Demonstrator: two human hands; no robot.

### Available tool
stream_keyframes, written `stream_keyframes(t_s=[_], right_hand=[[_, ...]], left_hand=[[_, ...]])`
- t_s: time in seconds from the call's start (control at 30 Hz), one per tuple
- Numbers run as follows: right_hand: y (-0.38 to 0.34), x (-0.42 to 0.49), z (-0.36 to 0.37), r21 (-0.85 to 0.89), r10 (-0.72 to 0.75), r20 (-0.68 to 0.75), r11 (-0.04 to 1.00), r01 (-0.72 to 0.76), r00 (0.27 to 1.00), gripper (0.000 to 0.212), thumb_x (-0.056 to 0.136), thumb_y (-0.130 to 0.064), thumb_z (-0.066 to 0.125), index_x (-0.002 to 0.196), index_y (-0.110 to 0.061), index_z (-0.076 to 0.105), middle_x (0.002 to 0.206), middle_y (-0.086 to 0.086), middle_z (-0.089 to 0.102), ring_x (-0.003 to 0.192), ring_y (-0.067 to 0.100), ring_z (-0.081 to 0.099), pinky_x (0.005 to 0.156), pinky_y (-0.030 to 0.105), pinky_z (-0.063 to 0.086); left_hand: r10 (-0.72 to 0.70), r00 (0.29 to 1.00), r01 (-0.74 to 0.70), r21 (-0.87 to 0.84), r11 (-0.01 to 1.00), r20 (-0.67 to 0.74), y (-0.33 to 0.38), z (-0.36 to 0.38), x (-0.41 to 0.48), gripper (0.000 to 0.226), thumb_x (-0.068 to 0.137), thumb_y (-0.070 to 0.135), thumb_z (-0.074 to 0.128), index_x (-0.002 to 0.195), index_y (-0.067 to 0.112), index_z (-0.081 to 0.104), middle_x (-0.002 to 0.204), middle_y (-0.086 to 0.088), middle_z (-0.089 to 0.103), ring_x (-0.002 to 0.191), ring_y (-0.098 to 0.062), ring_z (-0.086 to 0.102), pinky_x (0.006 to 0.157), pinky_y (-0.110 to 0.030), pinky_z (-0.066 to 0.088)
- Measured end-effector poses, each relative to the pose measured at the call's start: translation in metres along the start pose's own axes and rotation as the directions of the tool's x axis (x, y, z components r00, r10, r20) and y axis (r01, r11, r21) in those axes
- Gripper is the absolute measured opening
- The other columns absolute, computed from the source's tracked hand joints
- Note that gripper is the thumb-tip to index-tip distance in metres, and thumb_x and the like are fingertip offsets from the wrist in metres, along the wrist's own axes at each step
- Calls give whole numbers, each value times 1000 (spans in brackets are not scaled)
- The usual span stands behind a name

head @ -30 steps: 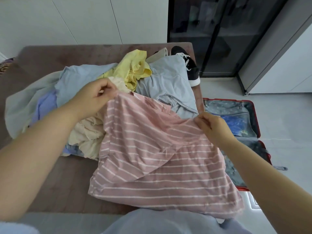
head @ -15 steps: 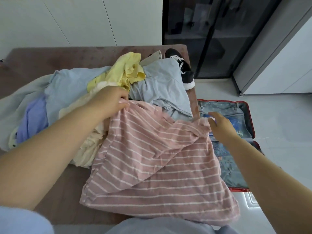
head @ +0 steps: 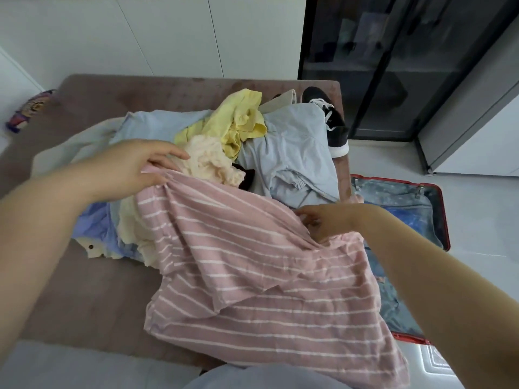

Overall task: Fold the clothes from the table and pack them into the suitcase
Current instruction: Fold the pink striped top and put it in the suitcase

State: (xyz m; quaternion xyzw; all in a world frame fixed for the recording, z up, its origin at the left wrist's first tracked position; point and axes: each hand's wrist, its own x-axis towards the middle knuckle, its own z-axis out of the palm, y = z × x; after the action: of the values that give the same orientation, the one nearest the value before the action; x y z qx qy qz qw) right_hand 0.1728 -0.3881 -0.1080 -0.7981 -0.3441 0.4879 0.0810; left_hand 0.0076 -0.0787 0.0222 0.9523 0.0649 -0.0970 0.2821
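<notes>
The pink white-striped cotton garment [head: 252, 276] lies rumpled on the brown table [head: 84, 290], overhanging the red-rimmed open suitcase [head: 438, 220]. The left hand [head: 132, 169] pinches its top edge; the right hand [head: 328, 220] presses loosely curled fingers into a fold. Soft and light, it is best held by its corners.

Brightness: the scene was evenly and softly lit, with pale walls and floor [head: 483, 214] bright.
Shadows: faint, gathered only in the folds of the striped garment [head: 252, 276].
Glare: a small bright patch shone on the floor at the lower right edge.
Dark area: the glass cabinet [head: 393, 66] stayed dim, with hazy reflections.
Distortion: wide-angle bending curved the table [head: 92, 290] edges and stretched the forearms.
Blur: slight softness overall, with the nearest forearms least sharp.
</notes>
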Motion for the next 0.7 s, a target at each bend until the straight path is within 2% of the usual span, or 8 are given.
stream_keyframes(t_s=[0.1,0.2,0.33,0.4,0.5,0.57,0.63,0.7], right_hand=[[-3,3,5,-144,18,43,989,-12,999,43,74,-25,69,109,-36,47,85,-18,52,84,11,51,74,24,40],[-3,-7,1,-136,25,-68,990,-34,997,24,73,-29,73,86,-26,53,82,-10,57,86,17,55,75,29,42],[7,-47,-28,-96,-16,-213,995,-5,977,26,75,-36,74,86,-15,63,82,0,60,76,11,49,67,28,36],[11,-68,-44,-87,-8,-174,996,-8,985,27,72,-39,76,85,-17,68,77,4,65,69,8,50,67,27,40],[12,-78,-69,-154,94,-236,979,-133,967,19,72,-33,78,64,-26,62,57,-9,54,60,6,47,55,18,35],[14,-69,-85,-214,119,-501,943,-255,857,22,74,-32,76,65,-23,57,69,-2,59,73,20,54,64,28,39],[17,-54,-97,-158,35,-845,937,-312,534,13,78,-22,68,84,-15,59,92,12,63,90,34,56,82,35,42],[14,-40,-96,13,71,-961,977,-211,269,32,77,-7,58,108,-11,56,109,17,58,101,38,52,91,43,40]], left_hand=[[40,998,-40,0,999,-50,3,3,-3,57,88,-4,55,100,51,55,102,23,63,94,25,51,80,4,35],[92,995,-92,1,996,-49,8,-1,-5,70,88,-8,50,90,61,59,100,34,62,100,22,50,84,7,31],[16,999,-23,-130,991,-51,-1,-22,-4,71,88,-7,52,100,63,51,104,17,67,104,6,59,99,-18,41],[-18,1000,19,-199,980,6,-7,-39,-2,64,83,7,65,115,59,46,103,9,71,103,-7,64,100,-39,43],[-75,996,83,-264,961,42,-9,-60,4,68,55,53,82,116,54,52,101,5,72,99,-14,67,93,-40,50],[-136,989,111,-306,946,-64,-15,-65,21,47,76,24,76,111,48,57,101,-5,70,93,-25,65,93,-38,49],[-228,956,172,-279,945,-184,-23,-63,48,51,86,-8,56,118,32,55,109,-13,64,92,-25,59,83,-32,49],[-311,911,286,-130,949,-272,-29,-51,70,48,86,-13,49,125,15,52,116,-18,61,94,-23,57,65,-25,49]])
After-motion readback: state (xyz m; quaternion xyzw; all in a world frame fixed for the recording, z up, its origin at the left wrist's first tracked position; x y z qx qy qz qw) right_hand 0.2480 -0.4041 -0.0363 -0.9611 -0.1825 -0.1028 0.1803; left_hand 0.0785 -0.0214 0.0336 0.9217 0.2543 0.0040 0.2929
